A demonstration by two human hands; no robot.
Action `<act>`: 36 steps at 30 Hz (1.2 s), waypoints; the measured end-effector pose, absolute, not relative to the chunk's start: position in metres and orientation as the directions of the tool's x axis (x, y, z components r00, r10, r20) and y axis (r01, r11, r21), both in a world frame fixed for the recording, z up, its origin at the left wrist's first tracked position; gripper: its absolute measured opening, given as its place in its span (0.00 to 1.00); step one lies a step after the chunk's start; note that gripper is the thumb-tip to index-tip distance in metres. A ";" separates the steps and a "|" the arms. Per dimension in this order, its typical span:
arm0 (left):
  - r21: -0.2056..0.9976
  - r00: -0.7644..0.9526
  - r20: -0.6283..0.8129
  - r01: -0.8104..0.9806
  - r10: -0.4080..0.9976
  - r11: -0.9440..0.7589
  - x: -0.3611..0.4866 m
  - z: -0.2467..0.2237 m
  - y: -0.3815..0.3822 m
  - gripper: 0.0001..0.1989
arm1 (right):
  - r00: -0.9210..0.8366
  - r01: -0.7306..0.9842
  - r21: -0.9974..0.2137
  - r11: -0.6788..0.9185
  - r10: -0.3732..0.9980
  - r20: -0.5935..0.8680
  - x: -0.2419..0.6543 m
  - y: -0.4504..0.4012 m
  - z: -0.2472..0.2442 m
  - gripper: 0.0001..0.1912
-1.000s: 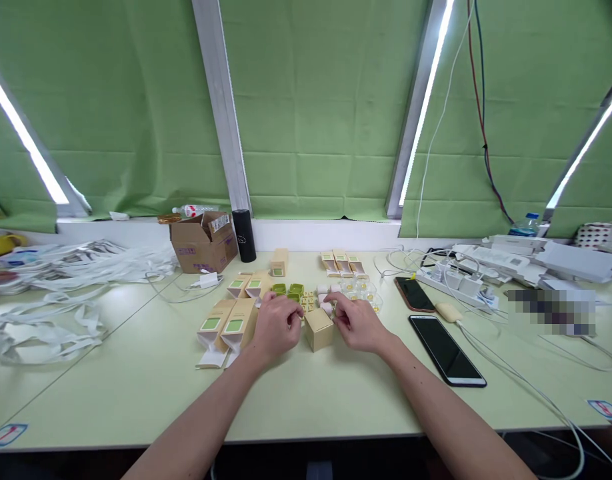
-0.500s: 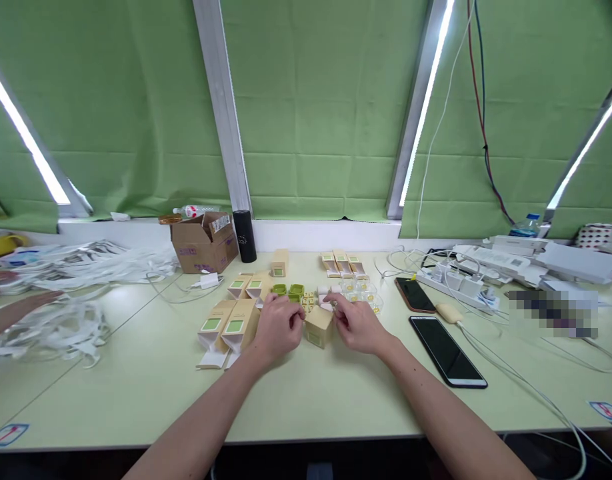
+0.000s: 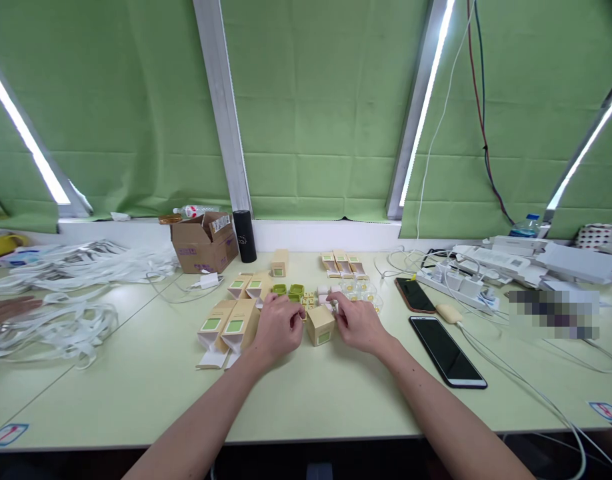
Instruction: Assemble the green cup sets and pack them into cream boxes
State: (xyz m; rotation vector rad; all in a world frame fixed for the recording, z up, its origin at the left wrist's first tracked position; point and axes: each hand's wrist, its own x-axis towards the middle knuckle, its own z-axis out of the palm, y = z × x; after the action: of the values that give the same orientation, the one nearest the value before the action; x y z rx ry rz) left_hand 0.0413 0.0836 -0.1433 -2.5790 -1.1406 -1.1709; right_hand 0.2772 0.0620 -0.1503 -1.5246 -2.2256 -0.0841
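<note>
Between my hands a small tan cardboard box (image 3: 320, 326) with a green label stands at an angle on the table. Curled fingers of my right hand (image 3: 359, 325) rest against its right side, the index finger reaching over the top. My left hand (image 3: 282, 327) is closed just left of the box; what its fingertips pinch, if anything, is hidden. Behind the hands lie green square cups (image 3: 296, 292), small yellow-patterned pieces (image 3: 309, 299), white pieces (image 3: 323, 291) and clear round containers (image 3: 359, 288). Several tan boxes with open flaps (image 3: 242, 325) lie beside my left hand.
Three open boxes (image 3: 343, 263) and an upright box (image 3: 280, 263) stand farther back. To the right lie two phones (image 3: 449, 350), a power strip (image 3: 459, 287) and cables. A carton (image 3: 206, 245), black tumbler (image 3: 245, 236), white straps (image 3: 61, 327) and another person's hand (image 3: 11, 310) are left.
The small box between my hands has turned, so its green label now faces more to the right. My hands have barely shifted. The other person's hand at left has drawn back leftward.
</note>
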 end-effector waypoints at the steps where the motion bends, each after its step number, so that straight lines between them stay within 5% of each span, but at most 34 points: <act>1: 0.211 0.428 0.678 0.665 0.597 -0.716 0.041 -0.143 0.083 0.09 | -0.298 0.900 -0.195 0.390 0.876 0.379 0.277 0.061 -0.149 0.25; 16: 0.271 0.445 0.658 0.612 0.607 -0.743 0.043 -0.139 0.080 0.08 | -0.303 0.885 -0.235 0.403 0.879 0.367 0.277 0.059 -0.146 0.16; 26: 0.276 0.649 0.421 0.574 0.634 -0.771 0.056 -0.126 0.068 0.34 | -0.200 0.902 -0.259 0.346 0.865 0.460 0.279 0.062 -0.149 0.13; 36: 0.162 0.710 0.280 0.628 0.646 -0.761 0.064 -0.109 0.076 0.29 | -0.126 0.897 -0.287 0.335 0.817 0.562 0.277 0.063 -0.153 0.13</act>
State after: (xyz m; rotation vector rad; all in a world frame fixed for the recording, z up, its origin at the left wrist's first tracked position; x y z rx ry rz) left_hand 0.0641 0.0756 -0.1093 -2.9556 -1.1025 -0.5169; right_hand 0.2766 0.0634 -0.1532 -1.4997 -1.9564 -0.1585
